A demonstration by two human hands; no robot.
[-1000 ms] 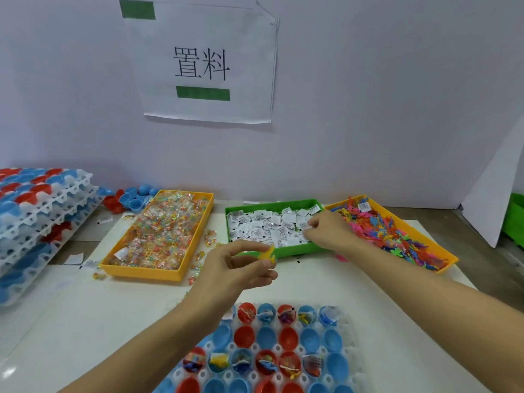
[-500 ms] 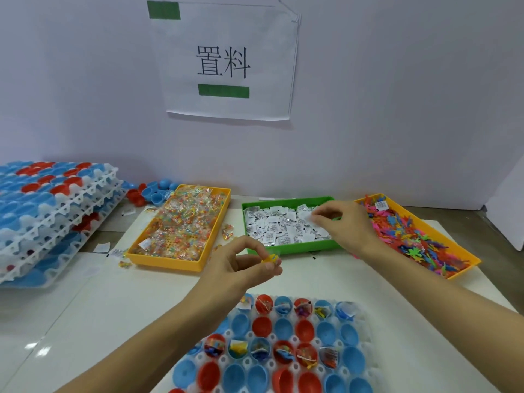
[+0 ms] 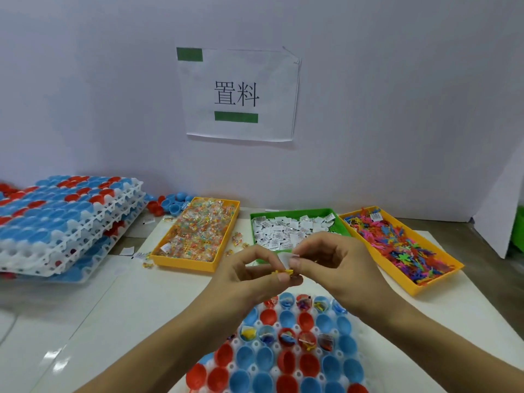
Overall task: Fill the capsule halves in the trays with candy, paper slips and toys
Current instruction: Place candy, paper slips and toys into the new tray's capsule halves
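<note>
Capsule halves of red and blue plastic (image 3: 286, 361) sit in a white moulded plastic tray (image 3: 357, 330) at 6 o'clock on the table; the tray's near edge is cut off by the frame and both forearms cover parts of it. Several halves in its far rows hold small items too blurred to sort out; the nearer rows look bare.

The left hand (image 3: 249, 282) pinches a small yellow toy piece (image 3: 282, 271) between thumb and forefinger. The right hand (image 3: 337, 268) pinches a small white paper slip (image 3: 285, 257) at its fingertips, though how many slips it holds cannot be made out. The two hands meet fingertip to fingertip just above the tray's far edge, at the centre of view.

Half a second ago the right hand was still reaching into the green plastic bin of white paper slips (image 3: 295, 215) at 12 o'clock; it has since drawn back to the left hand, which has kept its toy piece.

An orange plastic bin of wrapped candy (image 3: 184, 263) lies at 11 o'clock and an orange plastic bin of colourful toys (image 3: 433, 282) at 2 o'clock. A stack of white trays with capsule halves (image 3: 71, 222) stands at 9 o'clock, its left side cut off.
</note>
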